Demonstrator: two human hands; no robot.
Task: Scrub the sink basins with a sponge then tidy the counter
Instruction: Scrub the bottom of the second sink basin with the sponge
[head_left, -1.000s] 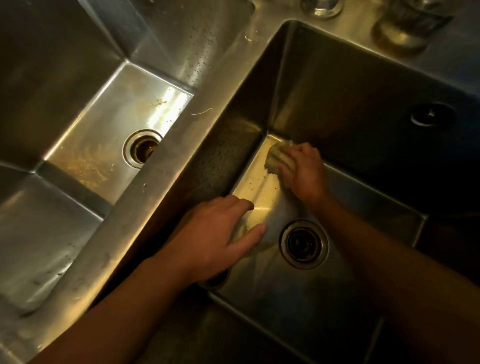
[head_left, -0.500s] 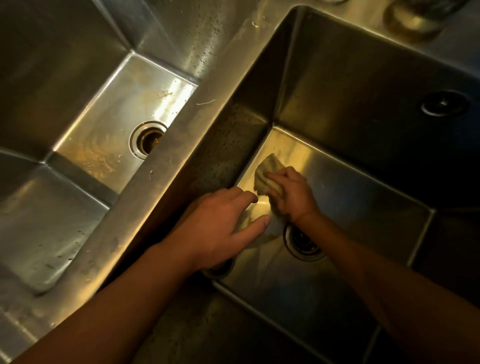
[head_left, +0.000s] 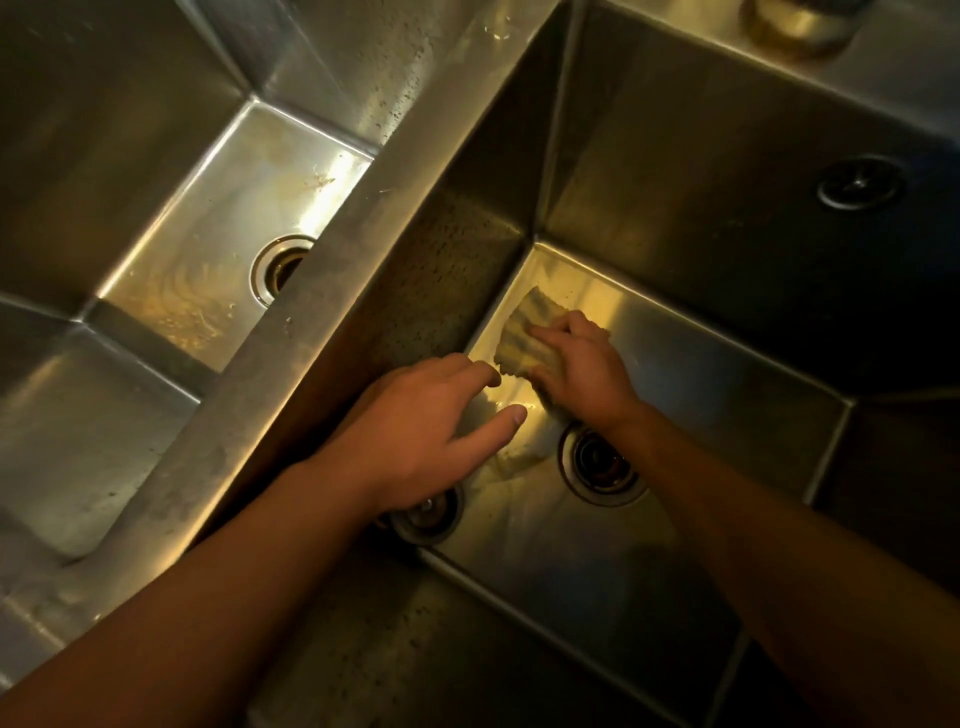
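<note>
Right hand gripping sponge has slid back to 11 o'clock of drain; left hand stays spread.

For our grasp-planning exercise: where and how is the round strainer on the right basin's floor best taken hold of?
Pinch the strainer by what looks like its centre knob, from straight above. It lies flat in the front left corner of the right basin; the thin rim gives little edge and the walls block sideways reach. The left hand half hides it.
</note>
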